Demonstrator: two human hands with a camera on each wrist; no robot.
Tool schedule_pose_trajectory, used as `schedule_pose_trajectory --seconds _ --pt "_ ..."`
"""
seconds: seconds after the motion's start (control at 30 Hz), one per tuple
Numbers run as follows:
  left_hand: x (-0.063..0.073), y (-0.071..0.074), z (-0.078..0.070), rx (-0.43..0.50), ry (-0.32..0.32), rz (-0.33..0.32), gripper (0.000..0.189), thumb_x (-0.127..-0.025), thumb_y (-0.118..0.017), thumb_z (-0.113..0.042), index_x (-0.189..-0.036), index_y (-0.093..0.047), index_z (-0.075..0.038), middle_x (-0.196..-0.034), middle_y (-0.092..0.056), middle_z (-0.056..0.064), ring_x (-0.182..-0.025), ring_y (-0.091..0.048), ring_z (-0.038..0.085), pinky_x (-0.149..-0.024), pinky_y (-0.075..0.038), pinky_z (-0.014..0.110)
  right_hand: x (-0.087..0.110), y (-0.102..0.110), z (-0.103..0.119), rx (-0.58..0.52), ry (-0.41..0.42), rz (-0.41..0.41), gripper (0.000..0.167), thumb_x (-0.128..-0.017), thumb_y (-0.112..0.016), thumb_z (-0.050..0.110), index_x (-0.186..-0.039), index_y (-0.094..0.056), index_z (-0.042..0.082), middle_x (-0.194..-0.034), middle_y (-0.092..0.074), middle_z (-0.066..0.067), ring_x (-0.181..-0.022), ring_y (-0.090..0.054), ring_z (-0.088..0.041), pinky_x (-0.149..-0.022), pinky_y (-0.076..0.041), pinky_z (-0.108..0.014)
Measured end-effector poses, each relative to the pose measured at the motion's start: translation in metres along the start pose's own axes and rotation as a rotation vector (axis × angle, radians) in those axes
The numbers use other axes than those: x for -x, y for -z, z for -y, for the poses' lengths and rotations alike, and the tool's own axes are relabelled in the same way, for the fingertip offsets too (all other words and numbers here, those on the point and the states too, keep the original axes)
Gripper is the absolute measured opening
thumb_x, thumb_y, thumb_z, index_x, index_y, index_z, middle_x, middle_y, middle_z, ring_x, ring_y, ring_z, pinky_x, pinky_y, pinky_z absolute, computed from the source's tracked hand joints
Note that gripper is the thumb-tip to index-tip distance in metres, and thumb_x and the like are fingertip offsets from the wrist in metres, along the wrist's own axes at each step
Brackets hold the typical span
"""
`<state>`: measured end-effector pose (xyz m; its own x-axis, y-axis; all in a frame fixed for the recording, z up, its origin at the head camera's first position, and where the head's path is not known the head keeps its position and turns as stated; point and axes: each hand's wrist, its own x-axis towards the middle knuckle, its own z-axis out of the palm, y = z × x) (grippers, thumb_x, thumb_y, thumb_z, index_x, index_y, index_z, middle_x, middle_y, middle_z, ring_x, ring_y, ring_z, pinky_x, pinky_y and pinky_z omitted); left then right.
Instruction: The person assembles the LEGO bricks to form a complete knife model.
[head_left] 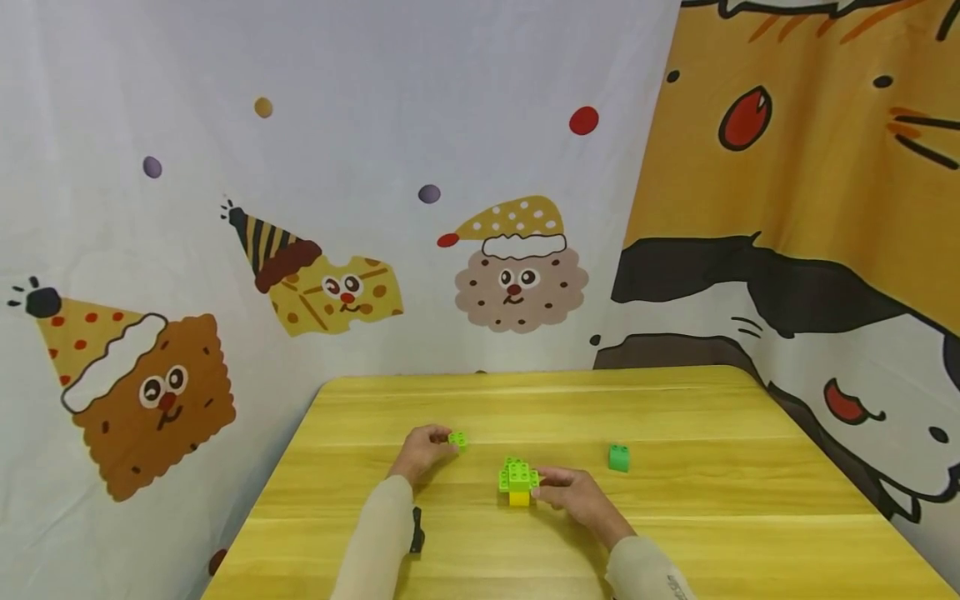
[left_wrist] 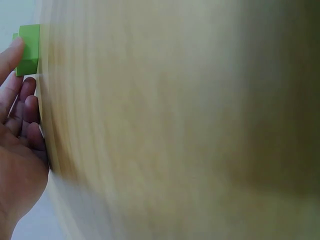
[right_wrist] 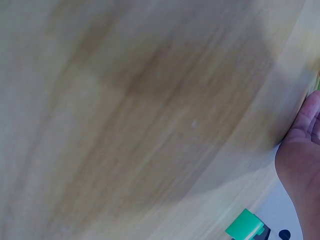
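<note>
My left hand (head_left: 422, 452) pinches a small lime-green toy building brick (head_left: 458, 440) between thumb and index finger. In the left wrist view that brick (left_wrist: 29, 49) is at the upper left edge, and the other fingers curl loosely below it. Near the middle of the table stands a stack of building bricks (head_left: 519, 476), lime green on top with a yellow one at the bottom. The thumb and fingers of my right hand (head_left: 576, 493) grip its right side. Only part of the right hand (right_wrist: 305, 132) enters the right wrist view, where the stack is almost wholly cut off.
A darker green brick (head_left: 618, 457) lies alone to the right of the stack, on the wooden table (head_left: 675, 408). Behind the table hangs a white cloth (head_left: 360, 167) printed with cartoon figures. A black strap (head_left: 417, 531) shows by the left sleeve.
</note>
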<state>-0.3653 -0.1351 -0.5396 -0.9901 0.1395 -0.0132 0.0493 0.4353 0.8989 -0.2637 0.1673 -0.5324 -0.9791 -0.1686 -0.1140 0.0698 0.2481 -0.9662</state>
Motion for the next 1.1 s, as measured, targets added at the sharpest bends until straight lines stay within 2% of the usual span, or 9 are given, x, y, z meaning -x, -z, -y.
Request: schedule_pose_trajectory --seconds 0.33,0.6,0.9,1.1 --pt "0.003 0.003 -0.001 -0.009 -0.004 0.004 0.033 -0.088 -0.077 -0.014 -0.116 -0.068 0.001 -0.102 -0.065 0.008 -0.094 -0.060 0.023 -0.083 -0.051 0.040 0.001 0.001 0.001 0.023 -0.004 0.009 0.055 -0.088 -0.077 0.026 -0.133 -0.061 -0.001 -0.120 -0.066 -0.017 -0.099 -0.062 -0.023 -0.079 -0.054 -0.039" --pt "0.001 0.009 -0.002 0.013 0.000 0.008 0.034 -0.089 -0.076 -0.018 -0.117 -0.067 0.000 -0.106 -0.066 0.008 -0.097 -0.061 0.022 -0.085 -0.052 0.040 -0.002 -0.001 0.004 0.014 0.024 0.015 0.053 -0.087 -0.078 0.024 -0.131 -0.062 -0.002 -0.119 -0.067 -0.017 -0.100 -0.062 -0.022 -0.078 -0.054 -0.037" --pt "0.001 0.006 -0.006 0.047 -0.004 0.020 0.029 -0.089 -0.076 -0.018 -0.112 -0.069 -0.001 -0.105 -0.066 0.008 -0.097 -0.060 0.022 -0.085 -0.051 0.042 0.005 -0.001 0.005 0.032 -0.001 0.015 0.054 -0.087 -0.078 0.027 -0.131 -0.062 -0.001 -0.124 -0.065 -0.017 -0.098 -0.061 -0.021 -0.080 -0.052 -0.039" --pt "-0.001 0.007 -0.014 0.056 -0.014 0.029 0.033 -0.089 -0.076 -0.021 -0.115 -0.068 -0.002 -0.109 -0.066 0.008 -0.101 -0.060 0.024 -0.089 -0.050 0.044 0.006 0.000 0.007 0.029 -0.004 0.020 0.055 -0.088 -0.077 0.027 -0.133 -0.060 -0.001 -0.127 -0.063 -0.018 -0.098 -0.060 -0.020 -0.081 -0.051 -0.039"
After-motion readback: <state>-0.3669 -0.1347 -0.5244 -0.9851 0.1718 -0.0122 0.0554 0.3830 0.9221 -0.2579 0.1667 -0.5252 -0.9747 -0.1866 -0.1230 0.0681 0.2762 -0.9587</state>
